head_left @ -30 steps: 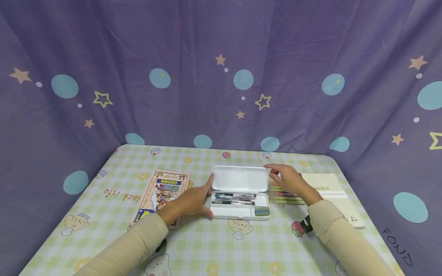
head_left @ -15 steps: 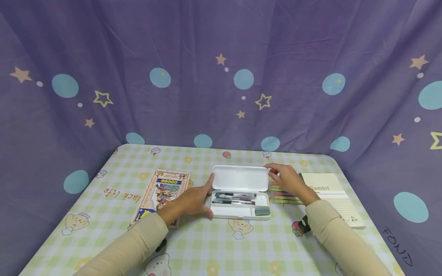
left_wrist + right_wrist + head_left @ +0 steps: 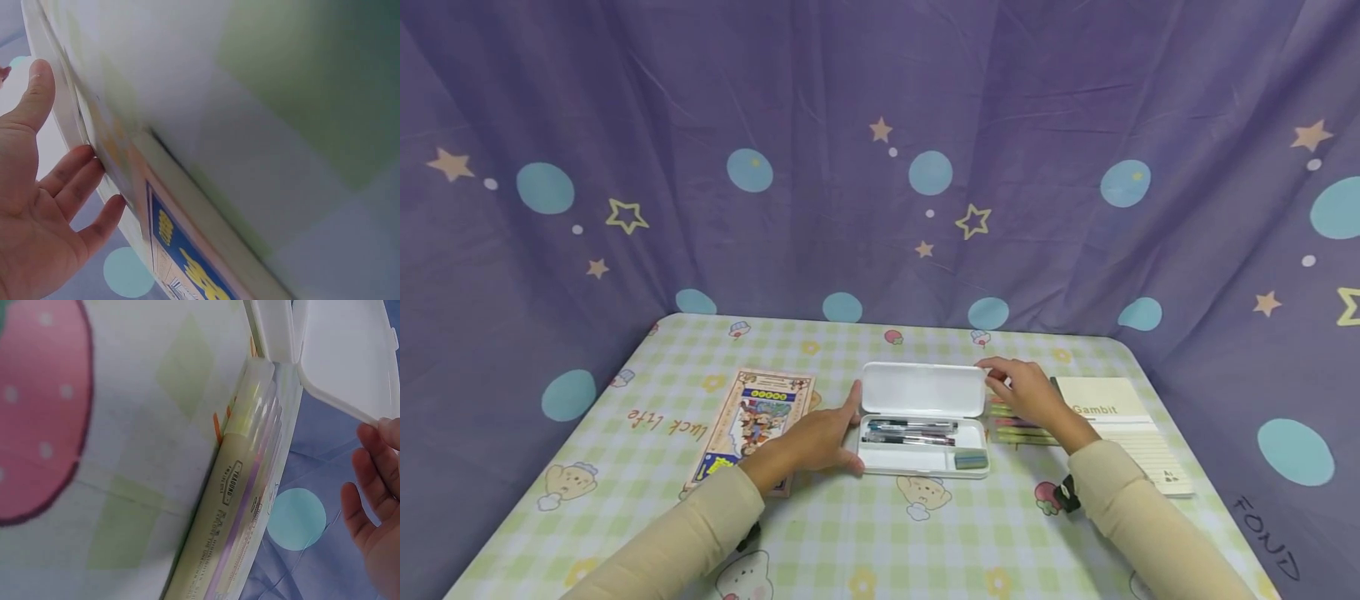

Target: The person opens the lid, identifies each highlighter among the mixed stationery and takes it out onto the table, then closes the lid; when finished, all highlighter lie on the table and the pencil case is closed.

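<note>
A white pencil case [image 3: 895,461] lies with its lid raised in the middle of the table. Inside are several pens [image 3: 910,433] and a small blue-grey eraser [image 3: 972,460]. My left hand [image 3: 823,437] rests along the case's left side, its thumb near the front corner and its fingers mostly straight in the left wrist view. At the lid's [image 3: 350,356] outer corner, my right hand [image 3: 381,494] pinches the edge between thumb and fingertip. Its other fingers are loosely bent. Below that hand lies a clear pack of highlighters [image 3: 231,487], partly covered in the head view.
Left of the case is an illustrated book [image 3: 760,417], partly under my left forearm. A cream notebook [image 3: 1097,396] marked "Gambit" lies to the right, beneath my right arm. The checked tablecloth [image 3: 925,558] covers the table, and a purple curtain [image 3: 820,100] hangs behind it.
Almost nothing differs. The right forearm has shifted slightly, showing more of the notebook's lettering than a second ago. Both hands stay at the pencil case and the lid remains raised.
</note>
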`<state>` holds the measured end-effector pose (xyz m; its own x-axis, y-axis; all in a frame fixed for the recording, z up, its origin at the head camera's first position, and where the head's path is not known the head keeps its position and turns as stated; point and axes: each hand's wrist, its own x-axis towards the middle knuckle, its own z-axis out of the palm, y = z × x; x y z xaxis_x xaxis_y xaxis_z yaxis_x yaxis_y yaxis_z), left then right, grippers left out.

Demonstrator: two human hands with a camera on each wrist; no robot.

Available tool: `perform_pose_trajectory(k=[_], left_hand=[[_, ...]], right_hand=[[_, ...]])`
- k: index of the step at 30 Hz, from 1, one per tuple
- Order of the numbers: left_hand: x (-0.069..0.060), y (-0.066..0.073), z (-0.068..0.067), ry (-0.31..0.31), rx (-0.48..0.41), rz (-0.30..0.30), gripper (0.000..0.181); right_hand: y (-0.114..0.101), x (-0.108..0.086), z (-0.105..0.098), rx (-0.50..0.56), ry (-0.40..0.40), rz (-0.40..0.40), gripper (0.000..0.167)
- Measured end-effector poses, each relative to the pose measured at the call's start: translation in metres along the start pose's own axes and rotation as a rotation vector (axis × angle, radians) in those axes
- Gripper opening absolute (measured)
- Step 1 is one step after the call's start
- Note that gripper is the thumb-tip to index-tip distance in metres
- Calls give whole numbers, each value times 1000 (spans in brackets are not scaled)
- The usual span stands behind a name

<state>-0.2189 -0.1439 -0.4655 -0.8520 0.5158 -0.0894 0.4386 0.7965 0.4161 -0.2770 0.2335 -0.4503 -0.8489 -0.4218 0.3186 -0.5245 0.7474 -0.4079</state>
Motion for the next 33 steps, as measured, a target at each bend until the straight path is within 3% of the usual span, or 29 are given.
perform_pose_trajectory(k=[10, 17, 23, 28, 33], left_hand=[[-1, 0, 1, 26, 1, 6, 132], [0, 0, 1, 17, 30, 1, 121], [0, 0, 0, 5, 15, -24, 116], [-1, 0, 0, -15, 24, 7, 110], [-2, -1, -1, -85, 40, 12, 107]], right_hand=[[-8, -13, 2, 21, 73, -33, 25], [-12, -31, 0, 60, 73, -55, 26], [-15, -48, -4, 54, -12, -136, 26], [-16, -63, -4, 30, -99, -209, 28], [-21, -70, -2, 14, -172, -171, 28]])
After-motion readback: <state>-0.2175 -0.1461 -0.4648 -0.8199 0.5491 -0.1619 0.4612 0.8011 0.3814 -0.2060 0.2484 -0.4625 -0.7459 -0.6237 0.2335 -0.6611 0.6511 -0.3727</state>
